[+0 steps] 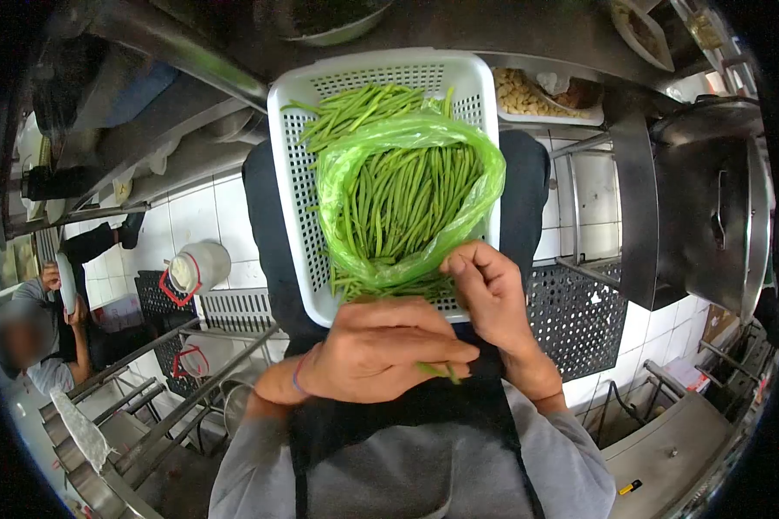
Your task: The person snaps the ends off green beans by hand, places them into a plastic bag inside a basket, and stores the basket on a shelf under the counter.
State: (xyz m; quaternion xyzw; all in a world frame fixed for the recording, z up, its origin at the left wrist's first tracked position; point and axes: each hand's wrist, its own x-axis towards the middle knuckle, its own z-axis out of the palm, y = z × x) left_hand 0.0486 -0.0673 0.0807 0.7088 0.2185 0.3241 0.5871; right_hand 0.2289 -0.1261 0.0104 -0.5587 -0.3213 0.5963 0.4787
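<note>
A white perforated plastic basket (290, 199) rests on my lap. In it lies an open green plastic bag (485, 186) full of green beans (407, 203). Loose green beans (363, 108) lie beyond the bag, and more show at the basket's near end. My left hand (389, 350), a band round its wrist, is closed in front of the basket. Short green bean ends (439, 372) stick out below its fingers. At the basket's near right corner, close to the bag's rim, my right hand (489, 290) has its thumb and fingers pinched together. What lies between them is hidden.
A steel table edge (459, 35) runs just beyond the basket. Under it to the right sits a tray of pale pieces (537, 95). A large steel pot (718, 208) stands right. At left are a white bucket (199, 266), metal racks and another person (56, 337) seated low.
</note>
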